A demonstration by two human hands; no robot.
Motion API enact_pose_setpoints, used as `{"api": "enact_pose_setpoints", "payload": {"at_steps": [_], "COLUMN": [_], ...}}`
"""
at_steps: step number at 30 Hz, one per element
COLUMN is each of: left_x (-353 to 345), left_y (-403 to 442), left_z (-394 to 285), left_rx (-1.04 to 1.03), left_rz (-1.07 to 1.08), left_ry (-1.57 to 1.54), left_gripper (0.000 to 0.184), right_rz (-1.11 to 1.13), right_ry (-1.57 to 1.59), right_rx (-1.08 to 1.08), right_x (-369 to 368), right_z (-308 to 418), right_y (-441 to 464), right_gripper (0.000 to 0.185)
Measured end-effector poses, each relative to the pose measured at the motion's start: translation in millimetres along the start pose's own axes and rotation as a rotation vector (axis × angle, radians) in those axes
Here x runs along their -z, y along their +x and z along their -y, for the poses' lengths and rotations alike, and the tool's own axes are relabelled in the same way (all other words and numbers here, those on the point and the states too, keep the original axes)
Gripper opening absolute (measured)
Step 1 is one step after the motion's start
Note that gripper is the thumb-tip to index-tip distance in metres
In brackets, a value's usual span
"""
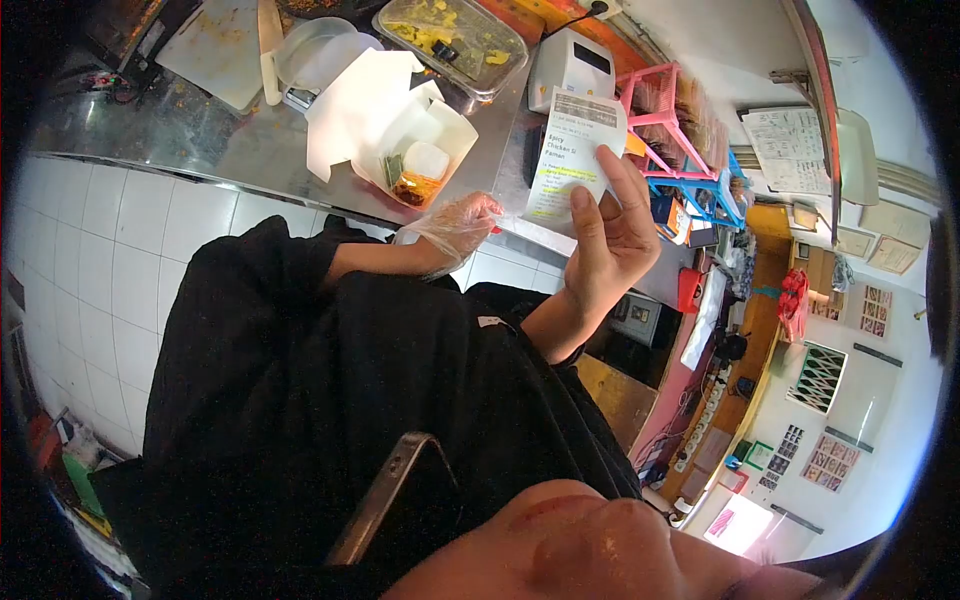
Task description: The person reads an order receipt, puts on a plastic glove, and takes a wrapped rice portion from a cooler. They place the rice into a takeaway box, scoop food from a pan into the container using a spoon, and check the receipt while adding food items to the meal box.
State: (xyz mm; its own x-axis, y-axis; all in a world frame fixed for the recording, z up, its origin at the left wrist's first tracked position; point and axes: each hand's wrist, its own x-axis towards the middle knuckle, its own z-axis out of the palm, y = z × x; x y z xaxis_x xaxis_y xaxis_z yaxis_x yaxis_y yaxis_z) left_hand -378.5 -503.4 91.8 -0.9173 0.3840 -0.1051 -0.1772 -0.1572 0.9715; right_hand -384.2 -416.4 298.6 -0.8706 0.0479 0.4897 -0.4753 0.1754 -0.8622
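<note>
My left hand [462, 230], in a clear plastic glove, is near the counter's front edge with its fingers curled together. A small red bit shows at its fingertips; what they hold, if anything, is unclear. My bare right hand [618, 222] holds a printed paper slip [568, 165] with yellow-highlighted lines, thumb and index finger at its right side. Left of the slip, an open white takeaway box [450, 140] stands on the metal counter [300, 150]. Inside are a white block [427, 161], something green and orange-red food.
A clear tray [455, 45] of yellow pieces, a knife [269, 50], a cutting board [215, 55] and plastic bowls [318, 50] lie at the back left. A white printer-like device [570, 68] and pink rack [655, 110] stand behind the slip.
</note>
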Motion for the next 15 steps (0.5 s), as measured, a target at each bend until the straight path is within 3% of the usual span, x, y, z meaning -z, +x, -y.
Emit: {"api": "enact_pose_setpoints", "payload": {"at_steps": [15], "left_x": [1], "left_y": [-5], "left_z": [-18], "left_rx": [-0.071], "left_rz": [-0.033], "left_ry": [0.055], "left_gripper": [0.020], "right_rz": [0.006], "right_ry": [-0.022], "right_rx": [-0.051], "right_x": [0], "right_z": [-2], "right_y": [3], "right_gripper": [0.040]}}
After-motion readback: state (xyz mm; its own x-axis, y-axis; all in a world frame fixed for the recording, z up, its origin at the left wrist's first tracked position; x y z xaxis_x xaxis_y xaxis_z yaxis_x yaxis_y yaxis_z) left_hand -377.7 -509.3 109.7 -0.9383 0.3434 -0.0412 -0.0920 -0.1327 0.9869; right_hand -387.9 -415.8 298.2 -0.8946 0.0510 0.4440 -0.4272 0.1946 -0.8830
